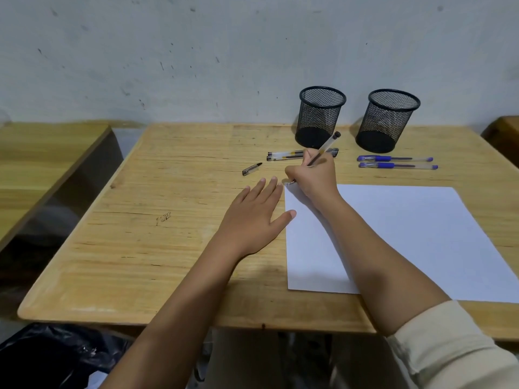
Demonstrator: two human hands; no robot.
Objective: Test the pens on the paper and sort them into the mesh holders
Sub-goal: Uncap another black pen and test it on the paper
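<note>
Right hand [311, 178] grips a pen [325, 146], tip at a corner of the paper [393, 234], apparently testing ink; left hand [252, 220] lies flat alongside, thumb likely steadying the sheet; holders [320, 116] stand beyond.

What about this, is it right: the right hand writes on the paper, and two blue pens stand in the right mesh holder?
No. In the head view the two blue pens lie on the table before the right mesh holder; the right hand writes on the paper.
</note>
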